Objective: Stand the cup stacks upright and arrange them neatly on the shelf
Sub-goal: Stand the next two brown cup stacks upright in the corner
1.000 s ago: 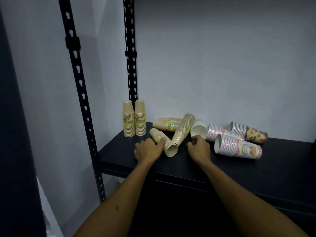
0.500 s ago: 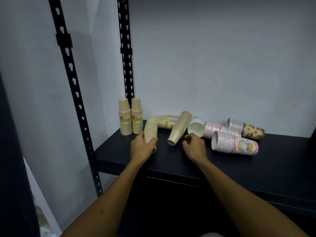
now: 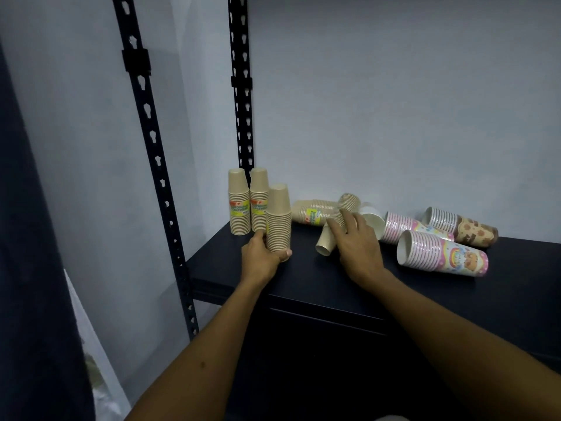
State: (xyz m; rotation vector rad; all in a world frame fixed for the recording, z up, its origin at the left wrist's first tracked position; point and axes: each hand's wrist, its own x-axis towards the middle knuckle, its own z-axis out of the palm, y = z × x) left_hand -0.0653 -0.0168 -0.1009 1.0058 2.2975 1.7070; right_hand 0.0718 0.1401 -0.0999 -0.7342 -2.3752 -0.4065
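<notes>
My left hand [image 3: 263,259] sits left of centre in the frame, its fingers and thumb curled round the base of a kraft-brown cup stack [image 3: 278,221] that stands upright, mouth down, on the dark shelf [image 3: 303,281]. Just behind it and to the left, toward the corner, two more brown stacks [image 3: 249,205] stand upright side by side, each with a yellow and orange label, close to the rear black slotted upright [image 3: 241,86]. My right hand [image 3: 358,243] is at centre frame, fingers spread and bent over a tilted brown stack [image 3: 337,221] that leans with its open mouth down toward the shelf front; the fingers grip its side. Behind that one another brown labelled stack [image 3: 312,211] lies on its side against the wall. To the right of my hand a white cup [image 3: 372,218] lies with its mouth facing forward, touching a pink-striped stack [image 3: 406,227] on its side. Farther right, a stack with a brown patterned end [image 3: 461,228] lies near the wall, and in front of it a larger pink-striped stack with a rainbow print [image 3: 443,253] lies on its side with its mouth to the left. A second black upright [image 3: 151,147] runs down the left of the frame, beside the pale wall [image 3: 394,101].
</notes>
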